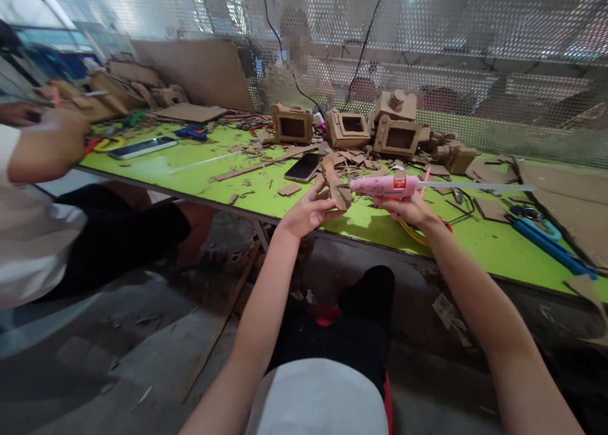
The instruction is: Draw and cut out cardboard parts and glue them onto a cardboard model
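My left hand (311, 212) is closed around a small brown cardboard piece (338, 191), held up over the front edge of the green table. In my right hand (408, 208) is a pink glue gun (384, 186), its fingers wrapped round the handle. The gun's nozzle points left and reaches the cardboard piece; whether it touches is too small to tell. A long clear glue stick (475, 186) sticks out of the gun's back end toward the right. Under and behind the left hand lies a dark phone (303, 167).
Cardboard camera-like models (292, 125) line the back of the green table (218, 191), with scraps before them. Scissors (536, 220) and a blue cutter (551, 245) lie at the right. At the left sits another person (42, 232) near a white-edged phone (142, 147).
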The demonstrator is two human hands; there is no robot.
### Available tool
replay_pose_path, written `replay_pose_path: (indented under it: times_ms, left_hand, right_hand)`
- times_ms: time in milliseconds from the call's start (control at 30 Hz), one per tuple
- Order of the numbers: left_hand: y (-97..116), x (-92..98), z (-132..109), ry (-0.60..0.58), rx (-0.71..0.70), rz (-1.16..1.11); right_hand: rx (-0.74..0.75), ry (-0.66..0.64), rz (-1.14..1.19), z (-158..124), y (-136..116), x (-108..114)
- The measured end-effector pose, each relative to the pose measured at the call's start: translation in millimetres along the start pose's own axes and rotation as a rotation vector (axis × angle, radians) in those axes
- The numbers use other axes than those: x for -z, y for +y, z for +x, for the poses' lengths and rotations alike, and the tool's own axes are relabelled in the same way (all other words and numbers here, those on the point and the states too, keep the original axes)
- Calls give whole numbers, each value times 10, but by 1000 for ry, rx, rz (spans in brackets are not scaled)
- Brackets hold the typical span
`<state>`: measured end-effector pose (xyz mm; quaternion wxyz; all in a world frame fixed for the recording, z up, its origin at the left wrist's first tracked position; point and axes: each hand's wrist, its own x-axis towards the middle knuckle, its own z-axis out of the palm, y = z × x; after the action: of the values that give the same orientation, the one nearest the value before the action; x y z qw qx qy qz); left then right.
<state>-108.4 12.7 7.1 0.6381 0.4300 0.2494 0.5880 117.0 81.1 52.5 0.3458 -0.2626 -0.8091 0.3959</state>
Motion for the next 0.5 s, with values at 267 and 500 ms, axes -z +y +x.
replay_pose_path:
  times_ms: [267,500]
  left_hand:
    - [11,-29,-7,-8,-7,-19]
    - [10,-9,-2,-13,-15,-65]
  right_hand:
    - [1,10,-25,10,36,20]
    - [58,9,32,9,-25,10]
